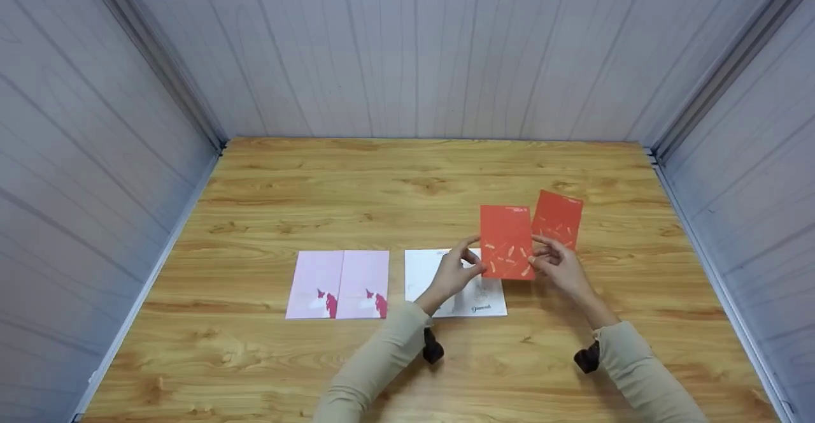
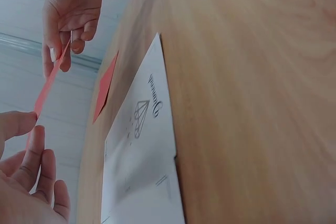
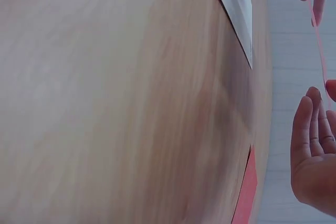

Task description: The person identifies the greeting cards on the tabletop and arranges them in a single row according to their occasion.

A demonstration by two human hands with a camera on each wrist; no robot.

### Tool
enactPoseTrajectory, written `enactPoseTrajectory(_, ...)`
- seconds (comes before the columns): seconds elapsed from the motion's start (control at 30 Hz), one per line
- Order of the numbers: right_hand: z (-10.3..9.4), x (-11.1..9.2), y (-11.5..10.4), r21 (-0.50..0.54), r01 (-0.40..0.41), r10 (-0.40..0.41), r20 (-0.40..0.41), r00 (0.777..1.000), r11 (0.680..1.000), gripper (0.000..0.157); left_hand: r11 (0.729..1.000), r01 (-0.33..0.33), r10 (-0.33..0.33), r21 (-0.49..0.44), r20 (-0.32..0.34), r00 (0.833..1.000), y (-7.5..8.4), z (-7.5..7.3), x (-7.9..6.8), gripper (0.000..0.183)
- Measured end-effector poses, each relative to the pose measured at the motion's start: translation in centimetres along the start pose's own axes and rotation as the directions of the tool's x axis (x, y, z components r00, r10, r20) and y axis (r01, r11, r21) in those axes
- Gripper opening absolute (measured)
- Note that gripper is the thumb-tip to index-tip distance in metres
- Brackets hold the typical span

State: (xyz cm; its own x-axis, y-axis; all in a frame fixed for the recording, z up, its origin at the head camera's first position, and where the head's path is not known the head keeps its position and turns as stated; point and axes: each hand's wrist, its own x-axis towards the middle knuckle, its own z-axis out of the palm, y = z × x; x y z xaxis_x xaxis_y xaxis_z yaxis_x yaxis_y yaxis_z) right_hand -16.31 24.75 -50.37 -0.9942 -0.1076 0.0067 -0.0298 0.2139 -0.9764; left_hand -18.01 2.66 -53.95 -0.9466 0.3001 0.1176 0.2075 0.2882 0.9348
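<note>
Both hands pinch one red card (image 1: 506, 241) by its opposite side edges and hold it raised above the table. The left hand (image 1: 454, 270) grips its left edge between thumb and fingers, and the right hand (image 1: 561, 269) grips its right edge. Seen nearly edge-on in the left wrist view, the card (image 2: 46, 92) stretches between the two hands. A second red card (image 1: 559, 214) with the same leaf-like print lies tilted on the table behind the right hand. Beneath the left hand lie white cards (image 1: 468, 305) printed "Diamonds", partly hidden by that hand and forearm.
Two pink cards (image 1: 315, 283) with a unicorn-like print lie side by side left of the white ones. The wooden table (image 1: 395, 181) is bounded by pale panel walls (image 1: 414, 53) at the back and both sides. Dark wrist cameras (image 1: 433, 346) hang under both sleeves.
</note>
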Motion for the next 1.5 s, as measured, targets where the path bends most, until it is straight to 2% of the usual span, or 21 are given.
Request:
enactPoseTrajectory(0.1, -0.4, -0.4, 0.4, -0.014, -0.004, 0.004, -0.015, 1.0, 1.0, 0.042, 1.0, -0.006, 0.006, 0.0, 0.01, 1.0, 0.0, 0.7, -0.2, 0.053)
enactPoseTrajectory(0.33, -1.8, -0.9, 2.7, -0.052, -0.026, 0.023, -0.048, 0.999, 0.998, 0.041, 0.999, 0.034, -0.034, -0.003, 0.055, 0.998, 0.2, 2.0, -0.8, 0.053)
enactPoseTrajectory(0.53, -2.5, -1.4, 4.1, -0.084, -0.068, 0.061, -0.085, 0.995, 0.994, 0.04, 0.994, -0.041, 0.036, 0.106, 0.048, 0.998, 0.2, 2.9, -1.2, 0.052)
enactPoseTrajectory(0.77, -3.1, -2.3, 4.4, -0.019, -0.072, 0.07, -0.087, 0.994, 0.997, 0.039, 0.952, -0.147, 0.141, 0.268, 0.039, 0.989, 0.2, 3.7, -1.5, 0.054)
enactPoseTrajectory(0.93, -3.7, -2.8, 5.0, -0.025, -0.076, 0.073, -0.101, 0.992, 0.997, 0.04, 0.909, -0.181, 0.177, 0.376, 0.046, 0.983, 0.2, 4.3, -1.9, 0.054)
enactPoseTrajectory(1.1, -4.1, -3.2, 5.5, -0.053, -0.105, 0.099, -0.105, 0.989, 0.993, 0.041, 0.885, -0.169, 0.153, 0.433, 0.071, 0.986, 0.1, 4.9, -2.1, 0.055)
enactPoseTrajectory(1.3, -4.4, -3.5, 6.0, -0.038, -0.163, 0.159, -0.091, 0.983, 0.986, 0.044, 0.855, -0.115, 0.094, 0.506, 0.067, 0.993, 0.2, 5.7, -2.3, 0.055)
enactPoseTrajectory(1.5, -4.7, -3.7, 6.2, -0.072, -0.186, 0.18, -0.085, 0.98, 0.98, 0.044, 0.842, -0.065, 0.035, 0.535, 0.065, 0.997, 0.3, 6.3, -2.3, 0.055)
